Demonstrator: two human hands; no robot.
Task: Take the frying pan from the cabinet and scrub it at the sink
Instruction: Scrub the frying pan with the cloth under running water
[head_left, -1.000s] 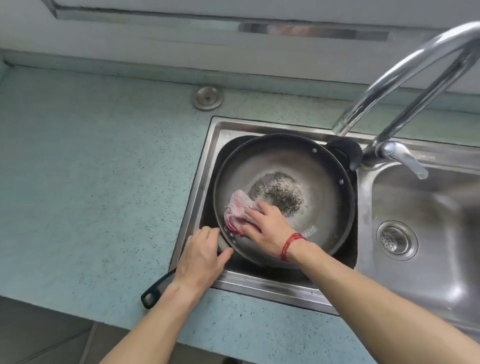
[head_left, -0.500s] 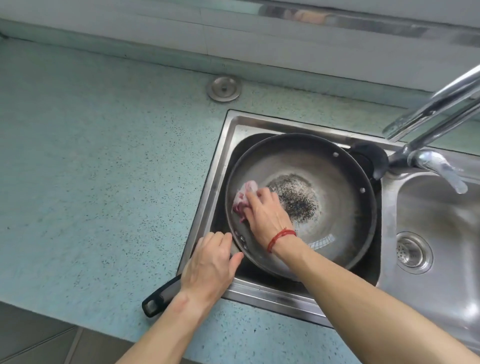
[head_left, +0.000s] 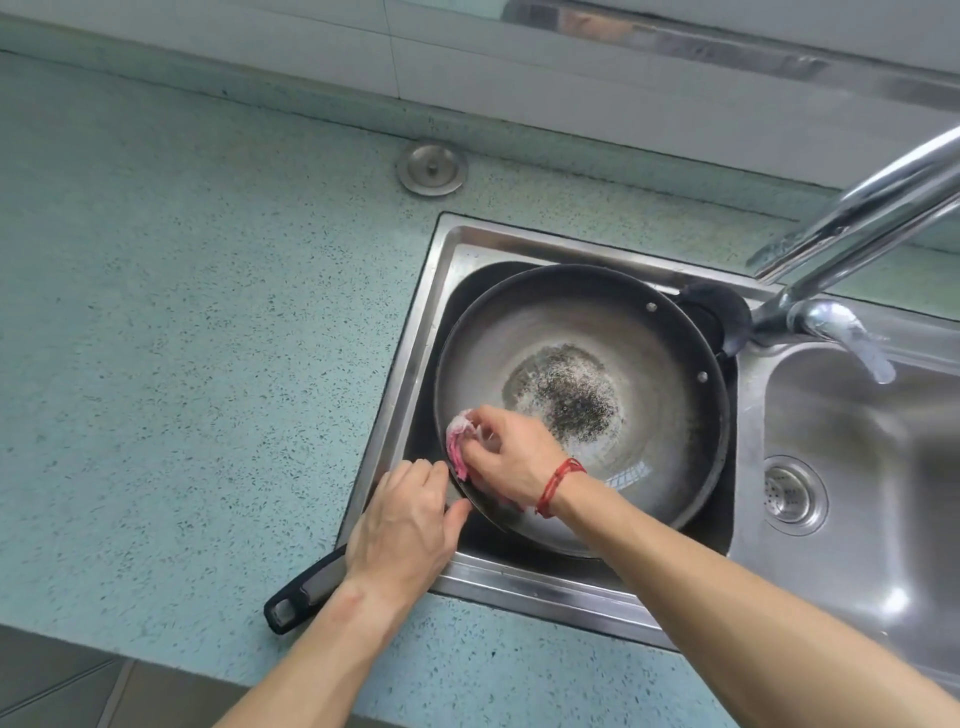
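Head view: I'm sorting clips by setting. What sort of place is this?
Most likely a home kitchen: a steel double sink set into a speckled counter, a tap above it, and a frying pan in one basin with a cloth held inside it.

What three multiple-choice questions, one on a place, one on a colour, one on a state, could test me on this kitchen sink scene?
1. Where is the round dark metal frying pan?
A) on the speckled countertop
B) in the left steel sink basin
C) in the right basin

2. What colour is the person's string bracelet?
A) blue
B) red
C) green

3. What is the right hand doing?
A) hanging idle
B) turning the tap
C) gripping a crumpled pink cloth

Answers: B, the pan fills the left basin; B, the string is plainly red; C, its fingers curl round the cloth against the pan's inner wall.
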